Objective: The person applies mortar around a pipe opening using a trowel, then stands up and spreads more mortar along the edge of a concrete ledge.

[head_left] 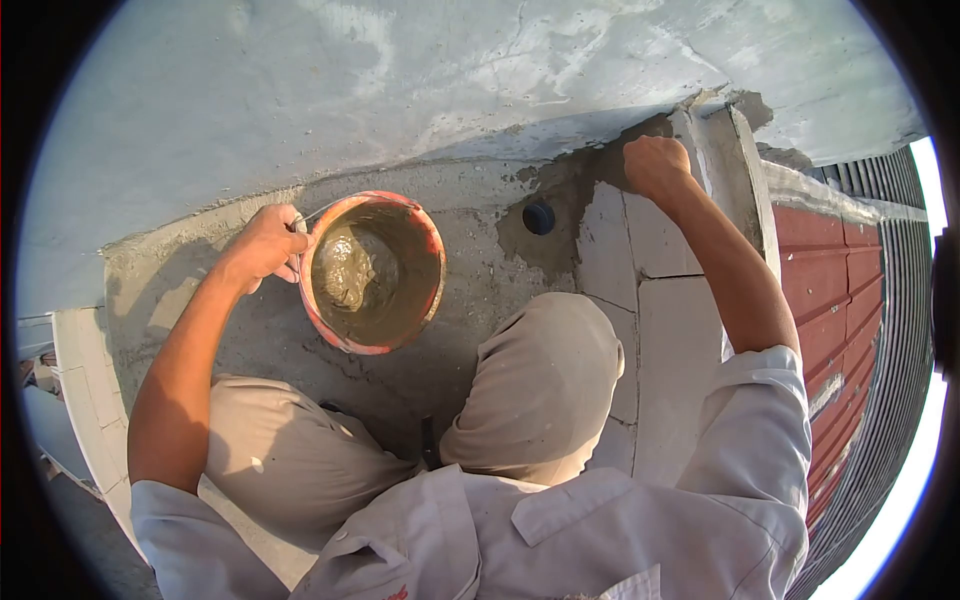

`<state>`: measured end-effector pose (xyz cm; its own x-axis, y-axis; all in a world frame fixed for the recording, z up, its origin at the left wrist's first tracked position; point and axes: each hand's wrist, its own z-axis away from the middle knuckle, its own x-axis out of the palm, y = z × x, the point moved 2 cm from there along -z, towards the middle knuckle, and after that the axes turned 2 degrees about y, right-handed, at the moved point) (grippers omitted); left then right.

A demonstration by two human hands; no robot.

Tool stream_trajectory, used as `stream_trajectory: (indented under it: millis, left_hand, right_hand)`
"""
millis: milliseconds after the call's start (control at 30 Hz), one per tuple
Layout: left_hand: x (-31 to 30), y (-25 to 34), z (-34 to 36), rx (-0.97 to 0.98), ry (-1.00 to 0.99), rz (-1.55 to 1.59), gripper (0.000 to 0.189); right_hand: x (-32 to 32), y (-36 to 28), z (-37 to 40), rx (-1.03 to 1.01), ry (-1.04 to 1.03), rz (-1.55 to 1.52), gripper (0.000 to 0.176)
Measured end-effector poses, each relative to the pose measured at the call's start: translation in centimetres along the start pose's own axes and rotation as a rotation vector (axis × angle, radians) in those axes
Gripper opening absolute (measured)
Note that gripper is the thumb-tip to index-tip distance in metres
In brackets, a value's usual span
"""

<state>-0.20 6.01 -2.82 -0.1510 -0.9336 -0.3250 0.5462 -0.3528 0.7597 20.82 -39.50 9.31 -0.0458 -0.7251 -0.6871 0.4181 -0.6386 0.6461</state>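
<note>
An orange-red bucket [432,262], smeared with grey, stands or hangs tilted over the concrete floor in front of my knees. Wet grey cement mix [350,272] lies in its bottom. My left hand [268,246] is closed around the bucket's thin wire handle at the rim's left side. Up at the right, my right hand [657,166] is closed in a fist against the corner where the wall meets the block ledge. Damp mortar [605,165] covers that corner. Whatever the right fingers hold, if anything, is hidden.
A dark round pipe opening [538,217] sits in the floor between bucket and right hand. The grey plastered wall [400,80] rises ahead. Pale blocks [680,350] form a ledge at my right, with red metal roofing [825,300] beyond. Another low block wall [85,370] stands left.
</note>
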Motion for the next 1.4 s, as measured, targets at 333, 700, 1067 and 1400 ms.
stream_trajectory:
  millis: [333, 700, 1067, 1400]
  left_hand:
    - [0.9, 0.7, -1.0, 0.017, -0.004, 0.038, 0.012]
    - [1.8, 1.2, -0.3, -0.09, -0.161, 0.101, 0.027]
    - [3.1, 1.6, 0.6, -0.082, -0.145, 0.071, 0.028]
    - [3.2, 1.8, 1.2, -0.093, -0.138, 0.098, 0.032]
  right_hand:
    - [3.8, -1.0, 13.0, 0.151, 0.193, -0.472, 0.032]
    - [6.1, -9.1, 11.8, -0.245, 0.207, -1.085, 0.036]
    - [0.6, -19.0, 5.7, -0.738, 0.411, -0.54, 0.018]
    - [2.6, -23.8, 4.8, -0.913, 0.178, -0.591, 0.023]
